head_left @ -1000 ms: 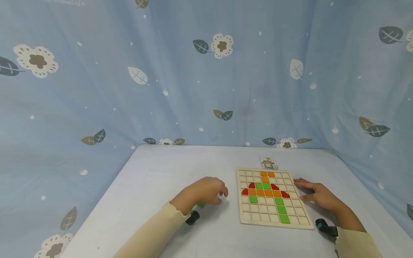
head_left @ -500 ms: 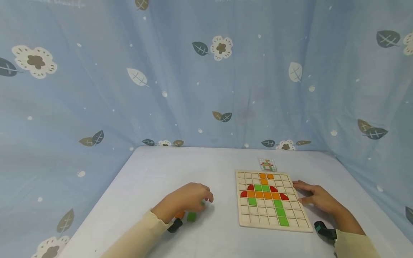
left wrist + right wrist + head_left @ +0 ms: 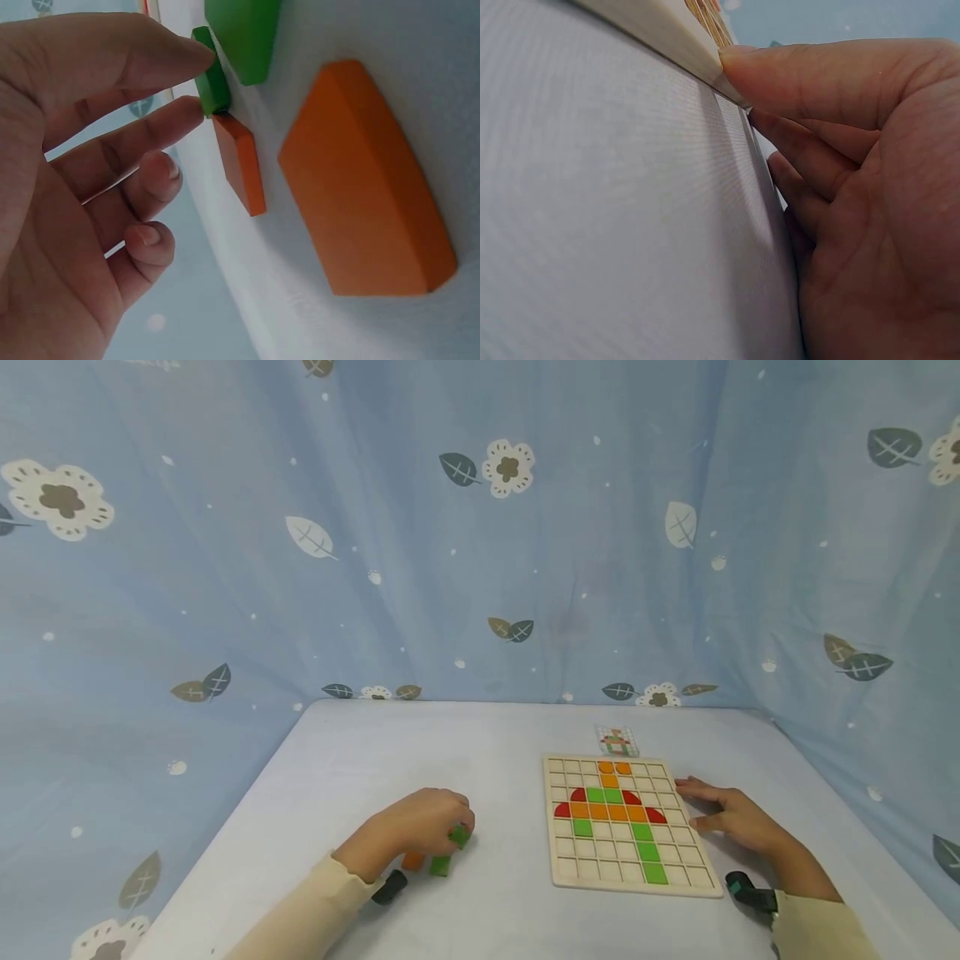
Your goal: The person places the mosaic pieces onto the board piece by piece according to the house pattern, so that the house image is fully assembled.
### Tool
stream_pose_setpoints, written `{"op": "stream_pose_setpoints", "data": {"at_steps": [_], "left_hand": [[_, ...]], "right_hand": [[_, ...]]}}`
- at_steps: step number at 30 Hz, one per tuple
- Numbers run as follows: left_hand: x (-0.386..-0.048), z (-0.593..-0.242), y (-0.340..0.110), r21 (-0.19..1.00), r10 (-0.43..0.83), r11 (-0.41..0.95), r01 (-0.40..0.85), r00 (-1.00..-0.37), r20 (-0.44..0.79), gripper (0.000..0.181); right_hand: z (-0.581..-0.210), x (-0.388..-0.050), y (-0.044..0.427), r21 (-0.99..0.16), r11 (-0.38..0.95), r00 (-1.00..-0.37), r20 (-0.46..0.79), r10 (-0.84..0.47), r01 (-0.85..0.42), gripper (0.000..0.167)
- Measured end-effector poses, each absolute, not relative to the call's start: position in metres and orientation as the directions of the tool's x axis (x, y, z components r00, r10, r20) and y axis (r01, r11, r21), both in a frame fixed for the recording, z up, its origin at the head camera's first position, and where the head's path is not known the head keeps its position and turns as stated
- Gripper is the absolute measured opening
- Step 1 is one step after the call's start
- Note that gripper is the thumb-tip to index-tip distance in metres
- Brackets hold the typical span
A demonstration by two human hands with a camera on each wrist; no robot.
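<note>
My left hand (image 3: 426, 821) pinches a small green tile (image 3: 459, 836) between thumb and fingertips, left of the board. In the left wrist view that green tile (image 3: 212, 75) sits at the thumb and finger tips, with an orange tile (image 3: 240, 166) just below it. Closer to the wrist lie another green tile (image 3: 440, 866) and an orange tile (image 3: 412, 861). The gridded wooden board (image 3: 567, 847) bears a figure of red, orange and green pieces. My right hand (image 3: 742, 821) rests at the board's right edge, fingers extended, and its thumb (image 3: 780, 82) touches that edge.
A small card (image 3: 617, 741) with a printed coloured figure on a grid lies behind the board. The white table (image 3: 420, 743) meets a blue patterned cloth (image 3: 420, 568) at its back and sides. Black wrist devices sit below both hands.
My left hand has moved left and slightly down, away from the board, and now holds a green tile. My right hand stays at the board's edge.
</note>
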State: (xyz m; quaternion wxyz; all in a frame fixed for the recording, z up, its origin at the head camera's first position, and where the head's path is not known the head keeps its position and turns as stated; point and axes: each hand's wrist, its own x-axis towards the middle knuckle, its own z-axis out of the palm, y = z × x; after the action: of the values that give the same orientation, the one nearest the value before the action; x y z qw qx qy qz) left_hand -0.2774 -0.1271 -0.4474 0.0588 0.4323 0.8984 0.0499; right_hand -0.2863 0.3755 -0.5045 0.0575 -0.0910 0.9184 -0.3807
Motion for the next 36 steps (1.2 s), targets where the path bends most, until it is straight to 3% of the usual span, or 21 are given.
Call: {"op": "stream_pose_setpoints", "data": {"at_steps": [15, 29, 36], "left_hand": [[-0.283, -0.447, -0.129, 0.184, 0.784, 0.617, 0.765, -0.619, -0.05, 0.021], [-0.29, -0.446, -0.107, 0.151, 0.839, 0.538, 0.83, -0.544, -0.001, 0.017], [-0.291, -0.444, -0.091, 0.19, 0.832, 0.544, 0.818, -0.555, 0.009, 0.018]], "right_hand": [[-0.505, -0.289, 0.373, -0.74, 0.657, -0.974, -0.011, -0.224, -0.143, 0.069], [-0.507, -0.288, 0.376, -0.779, 0.615, -0.976, -0.018, -0.217, -0.123, 0.067], [-0.507, -0.287, 0.376, -0.745, 0.655, -0.978, -0.019, -0.207, -0.124, 0.068]]}}
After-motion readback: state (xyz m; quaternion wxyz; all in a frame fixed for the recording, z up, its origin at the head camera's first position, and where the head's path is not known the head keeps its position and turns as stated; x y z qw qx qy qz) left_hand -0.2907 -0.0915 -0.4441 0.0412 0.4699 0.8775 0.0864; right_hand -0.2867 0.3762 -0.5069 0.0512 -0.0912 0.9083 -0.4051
